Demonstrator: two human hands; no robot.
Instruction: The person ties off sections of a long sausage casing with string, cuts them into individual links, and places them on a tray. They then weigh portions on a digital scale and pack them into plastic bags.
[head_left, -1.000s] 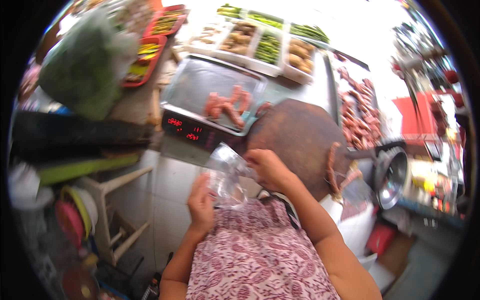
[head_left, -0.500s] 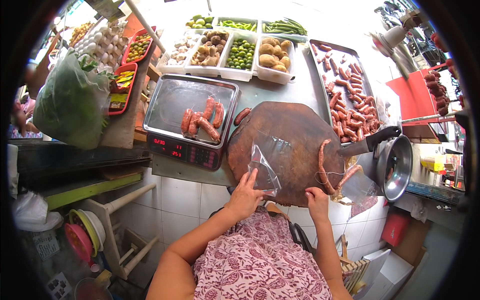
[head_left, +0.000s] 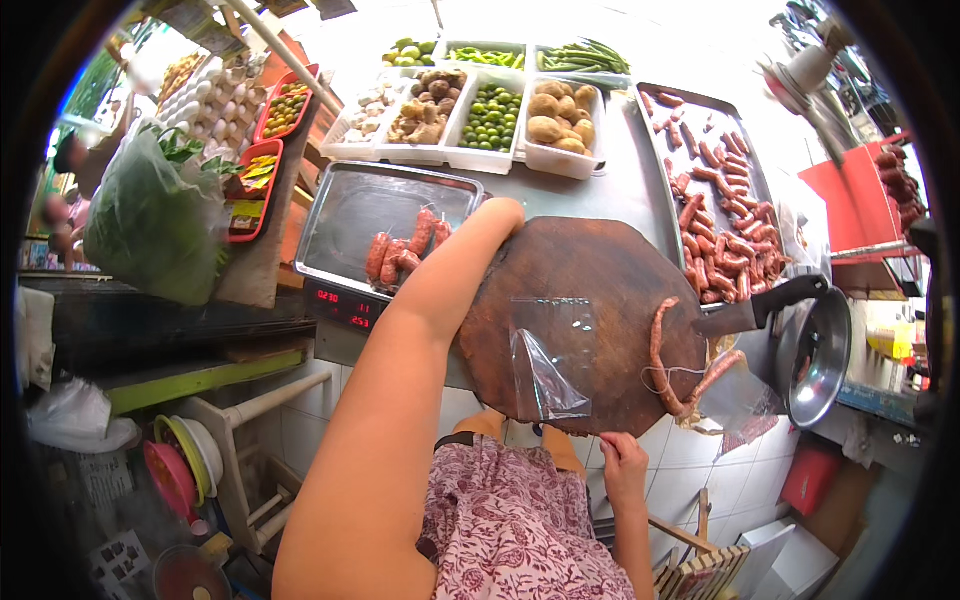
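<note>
My left arm reaches forward past the scale (head_left: 400,190). My left hand (head_left: 503,212) is at the far left edge of the round wooden chopping board (head_left: 620,260), its fingers mostly hidden. The single sausage lying there earlier is now covered by the hand. My right hand (head_left: 624,462) is at the board's front edge, fingers curled together; what they hold, if anything, does not show. A clear plastic bag (head_left: 550,385) lies flat on the board. Several red sausages (head_left: 390,258) sit on the scale, partly behind my arm. A string of thin sausage (head_left: 657,345) lies at the board's right.
A knife (head_left: 745,308) rests across the board's right edge beside a metal bowl (head_left: 818,355). Beyond stands a tray of sausages (head_left: 735,235). White bins hold potatoes (head_left: 562,118), limes (head_left: 490,118) and other vegetables. A bagged green bundle (head_left: 160,225) is at left.
My left hand has let go of the plastic bag and moved forward to the spot of the single sausage. The bag now lies flat. My right hand stays near the board's front edge.
</note>
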